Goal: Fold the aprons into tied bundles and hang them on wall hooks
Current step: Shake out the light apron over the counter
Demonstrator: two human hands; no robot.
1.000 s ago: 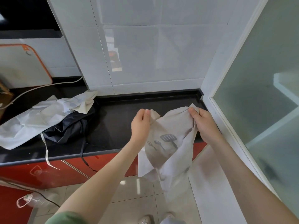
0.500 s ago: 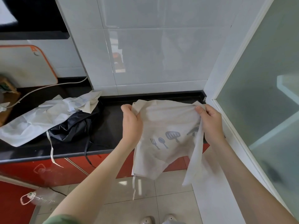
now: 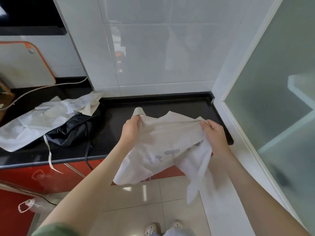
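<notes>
Two pinches: left hand (image 3: 130, 129), right hand (image 3: 215, 133) gripping printed apron (image 3: 163, 143) by top edge, fingers (image 3: 205, 124) curling round cloth, apron hanging over surface (image 3: 170, 106) front. Folding just starting; next move calling for bringing corners together evenly.

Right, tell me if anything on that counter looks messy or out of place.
Yes. A white apron and a black apron lie crumpled in a heap on the counter, at its left, and their straps dangle over its front edge. The left hand and right hand grip a printed apron.
</notes>
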